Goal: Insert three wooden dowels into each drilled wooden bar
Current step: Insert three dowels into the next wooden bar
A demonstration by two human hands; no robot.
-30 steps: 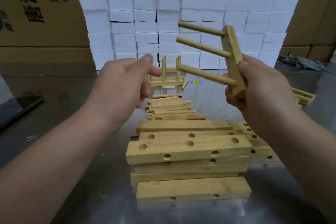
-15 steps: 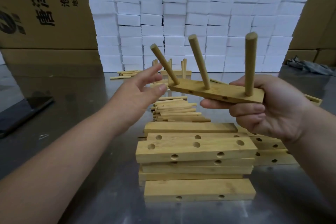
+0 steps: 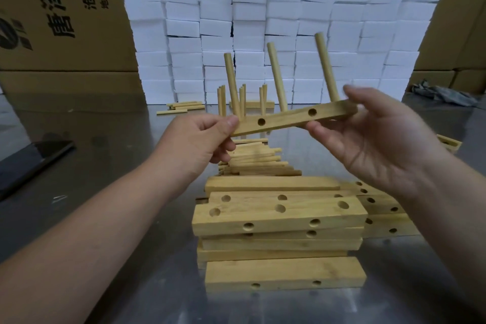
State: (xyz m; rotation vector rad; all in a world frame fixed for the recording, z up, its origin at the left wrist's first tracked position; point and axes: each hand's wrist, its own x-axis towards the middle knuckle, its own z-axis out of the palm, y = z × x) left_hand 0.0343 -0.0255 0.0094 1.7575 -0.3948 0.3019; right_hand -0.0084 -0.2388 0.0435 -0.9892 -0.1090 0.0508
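One bar (image 3: pixel 289 119) carries three upright dowels (image 3: pixel 277 76); two side holes are visible. Left hand (image 3: pixel 200 139) pinches its left end; right hand (image 3: pixel 373 137) cradles the right end, fingers extended.

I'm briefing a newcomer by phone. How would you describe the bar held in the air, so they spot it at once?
Above the stack of bars on the metal table, a bar hangs between the left hand and right hand. Unlike those stacked, it carries three dowels.
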